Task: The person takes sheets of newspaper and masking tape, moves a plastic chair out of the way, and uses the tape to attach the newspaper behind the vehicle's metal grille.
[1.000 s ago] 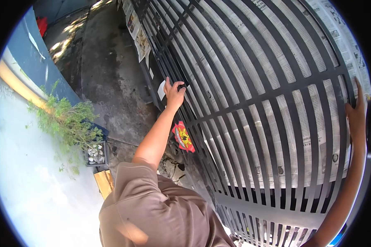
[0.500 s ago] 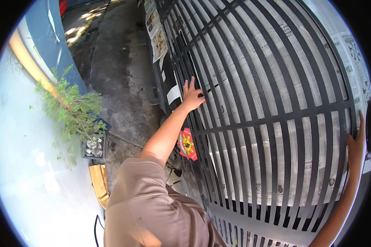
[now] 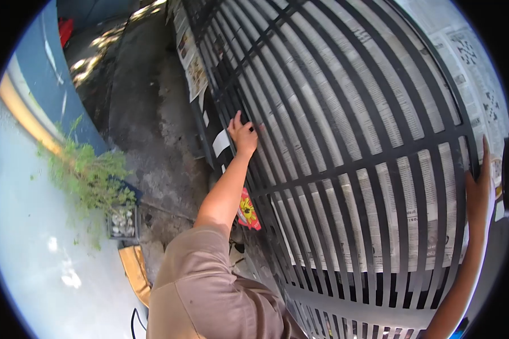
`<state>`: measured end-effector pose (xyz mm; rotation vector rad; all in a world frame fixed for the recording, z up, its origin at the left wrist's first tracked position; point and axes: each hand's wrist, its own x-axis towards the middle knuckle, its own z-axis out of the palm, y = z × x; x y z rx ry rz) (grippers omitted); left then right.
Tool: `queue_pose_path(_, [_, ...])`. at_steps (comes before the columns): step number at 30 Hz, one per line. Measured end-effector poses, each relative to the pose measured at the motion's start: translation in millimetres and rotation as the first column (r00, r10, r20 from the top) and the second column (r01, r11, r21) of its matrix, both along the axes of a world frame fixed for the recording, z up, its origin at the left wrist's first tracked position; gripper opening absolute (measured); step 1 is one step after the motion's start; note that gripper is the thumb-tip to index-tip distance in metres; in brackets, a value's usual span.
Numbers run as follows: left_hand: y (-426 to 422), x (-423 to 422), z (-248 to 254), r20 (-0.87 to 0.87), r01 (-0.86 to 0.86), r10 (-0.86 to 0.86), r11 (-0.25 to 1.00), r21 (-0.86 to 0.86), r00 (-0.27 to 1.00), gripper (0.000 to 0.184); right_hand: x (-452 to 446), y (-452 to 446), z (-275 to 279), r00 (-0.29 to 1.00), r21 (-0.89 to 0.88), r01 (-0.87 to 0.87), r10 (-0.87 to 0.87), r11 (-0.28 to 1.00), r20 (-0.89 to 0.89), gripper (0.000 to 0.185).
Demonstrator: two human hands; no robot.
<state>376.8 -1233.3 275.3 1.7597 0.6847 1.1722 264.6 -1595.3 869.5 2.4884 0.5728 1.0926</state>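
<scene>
A large dark slatted metal grille (image 3: 345, 164) fills the middle and right, with printed newspaper (image 3: 393, 220) behind its bars. My left hand (image 3: 244, 137) is at the grille's left edge, fingers bent around the outer bars; part of the fingertips is hidden. At the right edge of the grille, my right hand (image 3: 478, 195) lies along the frame with the thumb and a finger stretched apart. Its other fingers are hard to see. A red and yellow sticker (image 3: 247, 209) shows below my left hand, and a white paper piece (image 3: 221, 143) is beside it.
On the left, a leafy plant (image 3: 87, 181) grows from a planter of pale stones (image 3: 122, 222) beside a light wall (image 3: 28, 226). A brown-yellow folded object (image 3: 134, 274) is below the planter. Concrete ground (image 3: 147, 113) runs along the grille's left side.
The view has shifted, so the grille and plant appear further left. My left hand's raised fingers have bent in closer to the bars. My right hand stays at the right edge.
</scene>
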Motion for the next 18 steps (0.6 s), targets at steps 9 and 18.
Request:
queue_pose_path(9, [21,19,-21,0.033,0.024,-0.028,0.994,0.109,0.999,0.020,-34,46,-6,0.967,0.146,0.253,-0.255,0.956,-0.006,0.085])
queue_pose_path(18, [28,21,-17,-0.039,0.171,-0.171,0.985,-0.008,0.984,0.023,-23,45,-11,0.968,0.104,0.226,-0.236,0.969,0.092,0.082])
